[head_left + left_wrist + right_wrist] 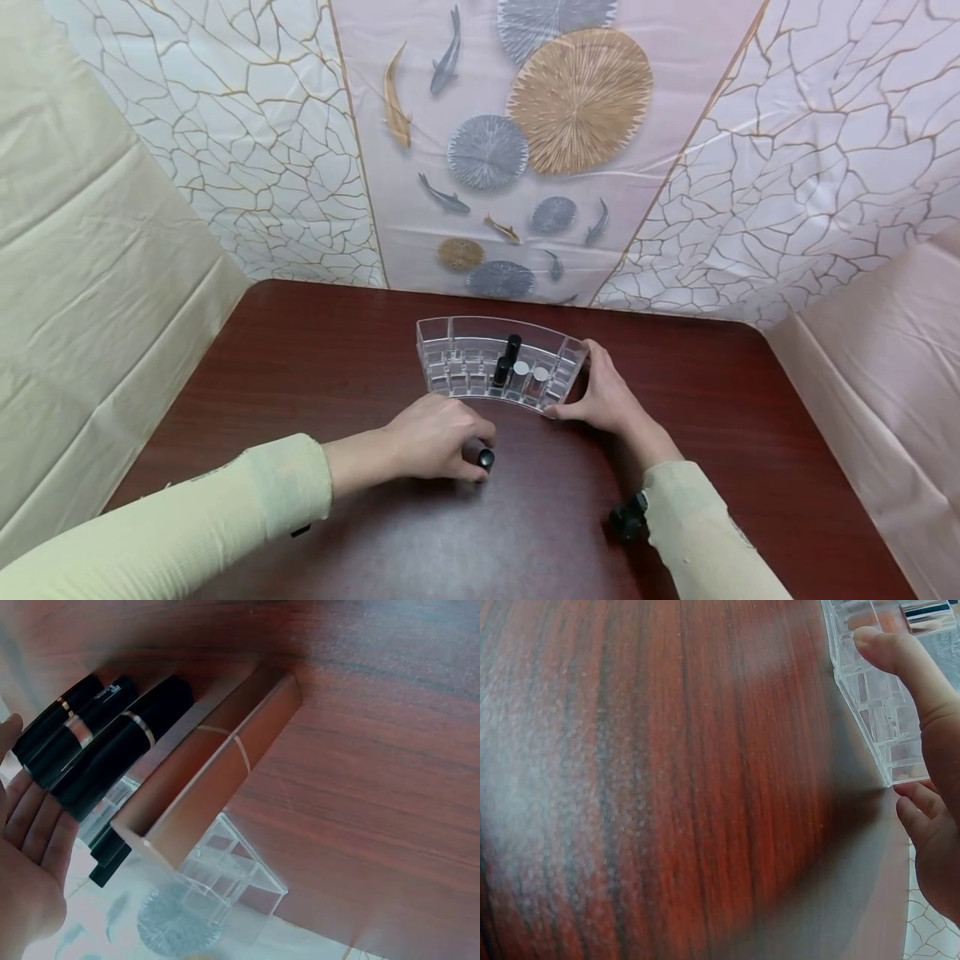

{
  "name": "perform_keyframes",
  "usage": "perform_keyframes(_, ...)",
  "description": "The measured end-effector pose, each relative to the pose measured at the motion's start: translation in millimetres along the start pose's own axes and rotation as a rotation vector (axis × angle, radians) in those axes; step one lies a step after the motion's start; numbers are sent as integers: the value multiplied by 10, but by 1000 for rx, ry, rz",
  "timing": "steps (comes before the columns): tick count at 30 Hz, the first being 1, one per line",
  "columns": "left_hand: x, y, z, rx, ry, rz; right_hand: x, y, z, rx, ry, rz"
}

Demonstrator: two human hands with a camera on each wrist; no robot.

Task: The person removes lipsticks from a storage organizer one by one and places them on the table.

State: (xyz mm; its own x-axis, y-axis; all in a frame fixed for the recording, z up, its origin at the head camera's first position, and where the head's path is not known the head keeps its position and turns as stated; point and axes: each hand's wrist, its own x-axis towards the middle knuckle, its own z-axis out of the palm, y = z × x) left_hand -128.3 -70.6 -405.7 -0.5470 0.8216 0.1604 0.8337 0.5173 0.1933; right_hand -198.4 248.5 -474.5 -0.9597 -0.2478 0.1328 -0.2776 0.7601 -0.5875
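My left hand point(438, 437) curls round a dark lipstick tube point(486, 459) whose round end faces up between thumb and fingers. In the left wrist view, several tubes stand side by side: banded black lipstick tubes point(105, 769) at the fingers point(34, 829), and a square bronze tube point(206, 769) nearest the camera. The hand covers most of these in the head view. A clear, curved lipstick organizer point(465, 367) sits beyond it. My right hand point(603, 392) grips its right end, thumb on the front edge and fingers behind.
Two black tubes point(507, 360) and two silver-topped tubes point(529, 375) stand in the organizer's right half. Dark reddish wood covers the table point(337, 342). Patterned cloth point(487, 225) hangs along its back edge, with pale cloth at both sides. A black device point(627, 518) hangs at the right wrist.
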Motion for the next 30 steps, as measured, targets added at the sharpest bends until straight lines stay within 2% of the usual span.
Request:
perform_keyframes(7, 50, 14, -89, -16, -5, -22, -9, 0, 3, 4, 8, -10)
perform_keyframes(12, 106, 17, -184, -7, 34, -15, -4, 6, 5, 1, 13, -12)
perform_keyframes(22, 258, -73, -285, -15, 46, -54, -3, 21, 18, -4, 6, -13)
perform_keyframes(30, 391, -194, -335, 20, 91, -85, 9, 27, 6, 7, 5, -9)
